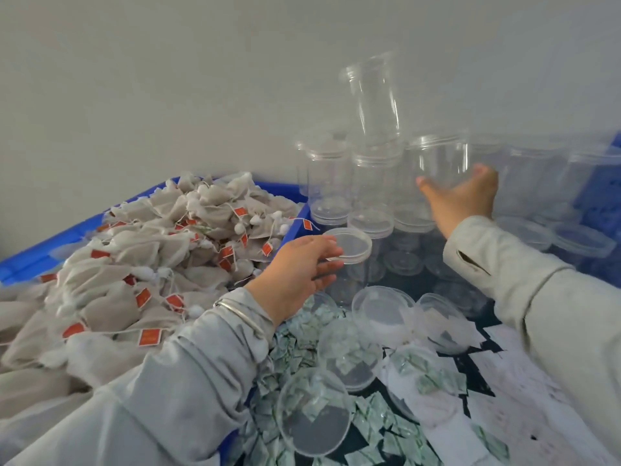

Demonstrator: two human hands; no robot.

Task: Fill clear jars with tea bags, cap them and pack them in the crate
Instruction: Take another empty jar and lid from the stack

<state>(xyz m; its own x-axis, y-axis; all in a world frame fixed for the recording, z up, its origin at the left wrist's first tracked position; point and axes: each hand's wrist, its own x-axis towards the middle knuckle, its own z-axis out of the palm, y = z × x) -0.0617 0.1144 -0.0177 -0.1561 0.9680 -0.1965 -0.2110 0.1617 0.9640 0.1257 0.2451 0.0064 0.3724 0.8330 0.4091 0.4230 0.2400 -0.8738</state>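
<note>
Tea bags (141, 264) with red tags are heaped in a blue crate (37, 257) on the left. Empty clear jars (376, 173) stand stacked against the wall, the top jar (374, 95) leaning. My left hand (299, 274) pinches the rim of a capped clear jar (353, 245) standing beside the tea bag crate, thumb above and fingers below. My right hand (465, 198) reaches into the stack and cups a blurred clear jar (440, 161) between thumb and fingers.
Loose clear lids (383, 311) lie in front of the jars, on small green sachets (299, 351) and white paper slips (524, 415). A second blue crate (601, 210) at the right holds more jars and lids. A grey wall stands close behind.
</note>
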